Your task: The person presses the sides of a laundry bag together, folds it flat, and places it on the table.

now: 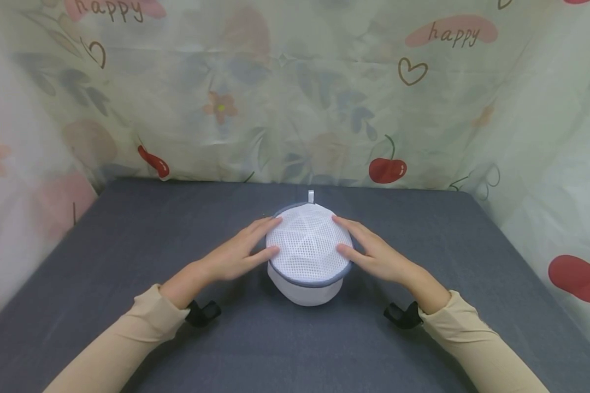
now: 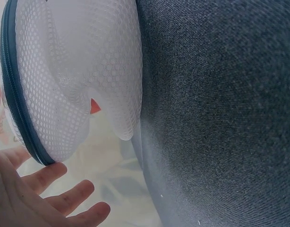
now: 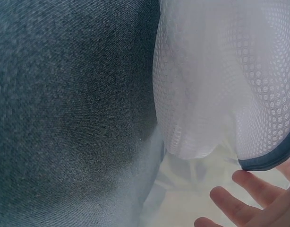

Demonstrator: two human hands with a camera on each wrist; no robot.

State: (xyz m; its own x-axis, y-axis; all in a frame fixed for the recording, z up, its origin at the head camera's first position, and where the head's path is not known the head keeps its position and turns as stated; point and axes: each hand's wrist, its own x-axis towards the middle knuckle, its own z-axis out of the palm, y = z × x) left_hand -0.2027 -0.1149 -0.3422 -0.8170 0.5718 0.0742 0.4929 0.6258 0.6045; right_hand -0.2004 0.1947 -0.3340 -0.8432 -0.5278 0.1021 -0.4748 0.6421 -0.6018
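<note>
Head view: white mesh laundry bag (image 1: 308, 252), dome-shaped w/ grey zip trim, sits mid-table on the dark grey tablecloth (image 1: 128, 234). Left hand (image 1: 241, 251) and right hand (image 1: 373, 252) flank it, fingers straight, tips resting on the top mesh at either side; nothing gripped. Small hang loop (image 1: 311, 196) at the far edge. Cherry-print curtain (image 1: 295, 93) behind.

Left wrist view: bag (image 2: 74, 75) bulges above the cloth, zip trim (image 2: 20, 104) by the fingers (image 2: 64, 198), which are spread, not curled.

Right wrist view: same on the other side; fingers (image 3: 239, 201) loose under the trim (image 3: 268, 161).

Judgement: step looks like steadying or pressing the bag's top. Next move prob needs a real hold on the rim or zip, since flat fingers only pin it.
</note>
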